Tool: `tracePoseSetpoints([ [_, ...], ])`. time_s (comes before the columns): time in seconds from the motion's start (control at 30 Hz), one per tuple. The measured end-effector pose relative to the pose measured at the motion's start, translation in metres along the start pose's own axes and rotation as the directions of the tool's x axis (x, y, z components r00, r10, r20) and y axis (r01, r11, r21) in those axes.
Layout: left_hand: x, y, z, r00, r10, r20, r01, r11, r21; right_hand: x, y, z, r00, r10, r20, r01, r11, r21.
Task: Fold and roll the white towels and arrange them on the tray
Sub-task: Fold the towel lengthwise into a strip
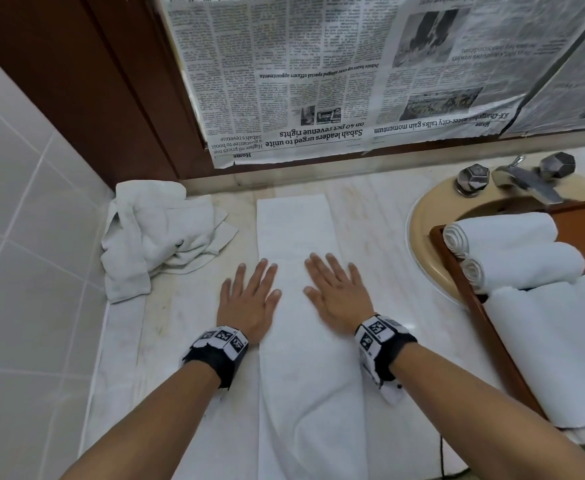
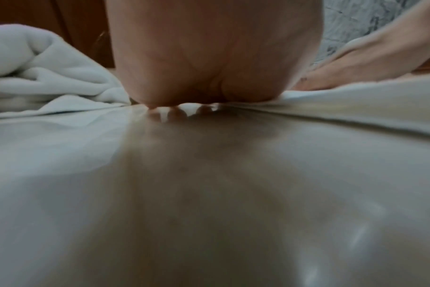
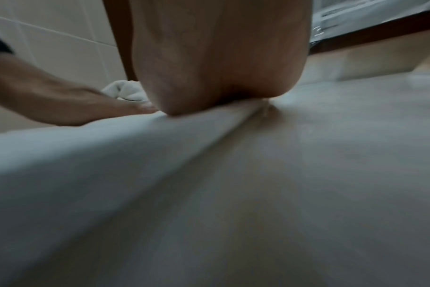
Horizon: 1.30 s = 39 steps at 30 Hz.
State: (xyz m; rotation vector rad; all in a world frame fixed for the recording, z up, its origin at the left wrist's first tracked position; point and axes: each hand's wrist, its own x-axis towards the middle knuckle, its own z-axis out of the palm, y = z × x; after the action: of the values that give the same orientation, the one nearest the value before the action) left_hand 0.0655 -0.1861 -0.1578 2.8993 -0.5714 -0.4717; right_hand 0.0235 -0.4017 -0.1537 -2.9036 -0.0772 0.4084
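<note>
White towel [image 1: 298, 237] under both flat hands

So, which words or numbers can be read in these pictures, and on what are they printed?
All on the upside-down newspaper behind the counter:
"Sabah leaders urged to unite on 40 pct revenue rights"
"Higher oil prices not a guarantee to boost Sabah's revenue"
"Home"
"...sister-city talks gain momentum" (start unclear)
"Debate heats up over alleged special officers appointments"
Body text: too small.
Wristbands carry coded patterns, no words.

Bare counter [image 1: 370, 216] lies open right of the folded towel [image 1: 298, 230]; crumpled towels [image 1: 159, 230] block the left.
</note>
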Motion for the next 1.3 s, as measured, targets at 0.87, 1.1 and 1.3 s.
tracePoseSetpoints([
  [0.87,0.04,0.043,-0.022,0.978,-0.153,0.142,0.169,0.979,-0.112,0.031,0.022,-0.025,0.998,0.053,-0.018,-0.052,0.999,0.012],
  [1.1,-0.001,0.03,-0.014,0.989,0.014,0.146,-0.009,0.999,-0.036,-0.05,0.007,0.022,0.994,-0.11,-0.018,0.11,0.994,-0.016],
  [1.3,0.001,0.021,-0.007,0.986,-0.102,0.131,0.11,0.993,-0.051,-0.041,0.042,0.002,0.997,0.071,0.01,-0.071,0.997,-0.011],
])
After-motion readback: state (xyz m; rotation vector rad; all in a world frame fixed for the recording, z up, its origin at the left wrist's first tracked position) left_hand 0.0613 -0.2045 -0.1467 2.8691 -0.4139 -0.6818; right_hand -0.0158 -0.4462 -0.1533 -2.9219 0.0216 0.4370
